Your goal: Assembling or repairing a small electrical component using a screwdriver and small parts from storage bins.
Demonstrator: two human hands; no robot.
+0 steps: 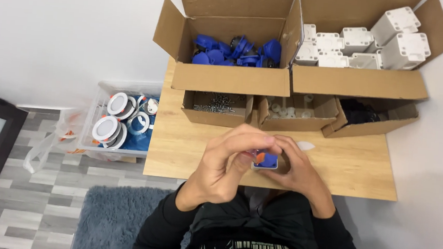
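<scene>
Both hands meet over the near edge of a small wooden table [344, 166]. My left hand [226, 164] and my right hand [294, 164] close together around a small part [266, 160] with a blue body, a white rim and an orange bit. Fingers hide most of it. A small white piece [306, 145] lies on the table just beyond my right hand.
A large carton of blue parts [237, 52] and a carton of white square boxes [359, 48] stand at the back. In front are small cartons of screws [215, 105], white bits [288, 111] and black parts [362, 113]. A clear bin of round white fittings [121, 122] sits on the floor, left.
</scene>
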